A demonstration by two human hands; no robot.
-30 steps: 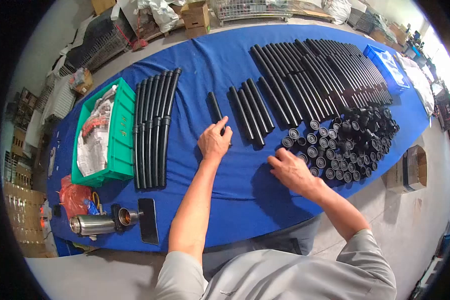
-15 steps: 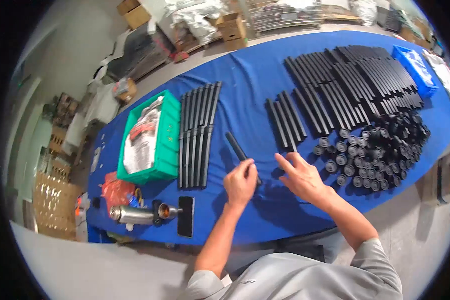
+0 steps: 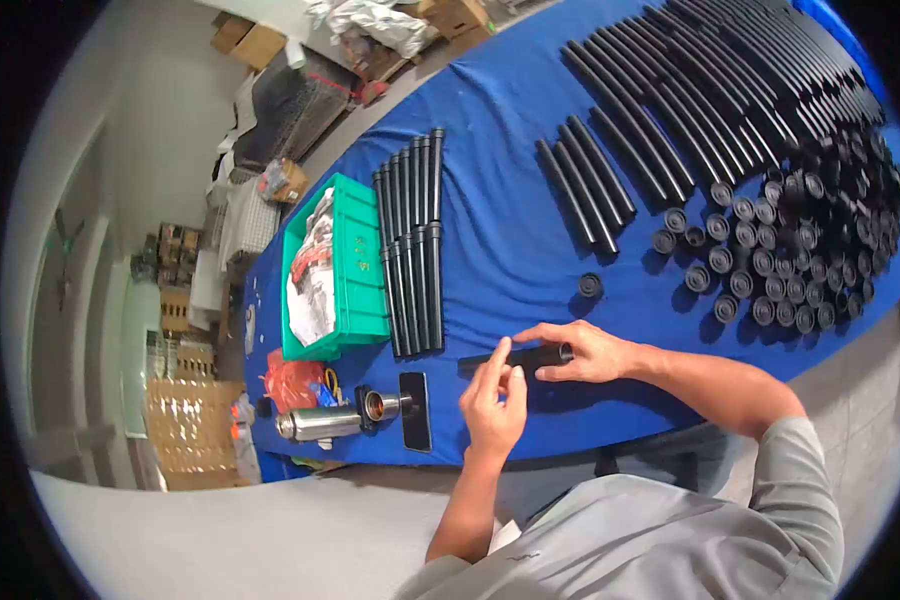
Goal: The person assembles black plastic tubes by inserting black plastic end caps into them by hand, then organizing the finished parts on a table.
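A short black tube (image 3: 538,357) lies nearly level between my hands, its open end toward the right. My left hand (image 3: 494,408) is closed around the tube's middle, with index finger and thumb at its near side. My right hand (image 3: 592,353) has its index finger and thumb on either side of the open end. Just beyond my right hand, a round black cap (image 3: 590,285) sits alone on the blue cloth. Farther right is a large heap of similar caps (image 3: 775,262). Several loose black tubes (image 3: 582,190) lie ahead of the single cap.
A blue-covered table (image 3: 500,240) carries rows of black tubes (image 3: 690,90) at the back right. Capped tubes (image 3: 410,245) lie beside a green crate (image 3: 360,265) on the left. Nearby are a phone (image 3: 415,412), a steel flask (image 3: 320,424) and a red plastic bag (image 3: 295,382).
The tube has turned from slanting away to nearly level. My right hand has moved from the loose tubes to its open end. The camera view has shifted.
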